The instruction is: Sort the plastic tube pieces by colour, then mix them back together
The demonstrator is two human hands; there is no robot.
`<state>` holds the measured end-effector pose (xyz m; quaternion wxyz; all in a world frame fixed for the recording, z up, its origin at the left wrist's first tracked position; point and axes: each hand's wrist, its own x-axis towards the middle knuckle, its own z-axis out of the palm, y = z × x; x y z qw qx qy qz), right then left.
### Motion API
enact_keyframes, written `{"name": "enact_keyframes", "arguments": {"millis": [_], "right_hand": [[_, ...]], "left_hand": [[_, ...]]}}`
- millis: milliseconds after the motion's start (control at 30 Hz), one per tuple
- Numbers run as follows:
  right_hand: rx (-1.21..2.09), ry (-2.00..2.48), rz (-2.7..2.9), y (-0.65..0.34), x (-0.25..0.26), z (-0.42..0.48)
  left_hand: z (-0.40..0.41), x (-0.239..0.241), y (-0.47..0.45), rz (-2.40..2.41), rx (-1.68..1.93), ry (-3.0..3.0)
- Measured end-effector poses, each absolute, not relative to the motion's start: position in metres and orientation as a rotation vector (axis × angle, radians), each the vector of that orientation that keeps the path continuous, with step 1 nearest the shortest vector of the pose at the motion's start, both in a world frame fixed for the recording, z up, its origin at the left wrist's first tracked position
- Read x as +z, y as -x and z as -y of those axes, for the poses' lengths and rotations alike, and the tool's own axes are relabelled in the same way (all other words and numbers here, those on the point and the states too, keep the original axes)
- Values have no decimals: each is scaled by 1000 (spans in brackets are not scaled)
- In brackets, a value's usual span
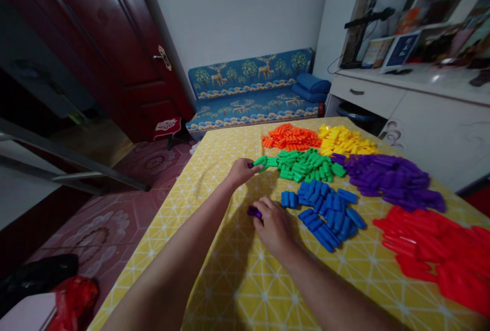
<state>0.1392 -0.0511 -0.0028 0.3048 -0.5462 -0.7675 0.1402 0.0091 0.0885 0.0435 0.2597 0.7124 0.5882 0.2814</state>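
Observation:
My left hand reaches across the yellow tablecloth with its fingers pinched on a small purple piece, right beside the green pile. My right hand rests on the cloth with fingers curled on a purple piece at its left edge. The blue pile lies just right of my right hand. Farther off sit the orange pile, yellow pile, purple pile and red pile.
A blue patterned sofa stands against the far wall behind the table. A dark red door is at left. White cabinets with cluttered shelves line the right. A red bag lies on the floor at lower left.

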Motion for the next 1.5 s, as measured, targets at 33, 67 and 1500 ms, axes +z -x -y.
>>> {"name": "enact_keyframes", "arguments": {"millis": [33, 67, 1500], "right_hand": [[376, 1458, 2030, -139, -2, 51], [383, 1465, 2026, -139, -1, 52], [502, 1089, 1728, -144, -3, 42]], "left_hand": [[-95, 49, -18, -1542, 826, -1915], [-100, 53, -26, -1492, 909, -1868], [16, 14, -28, -394, 1055, -555]]}}
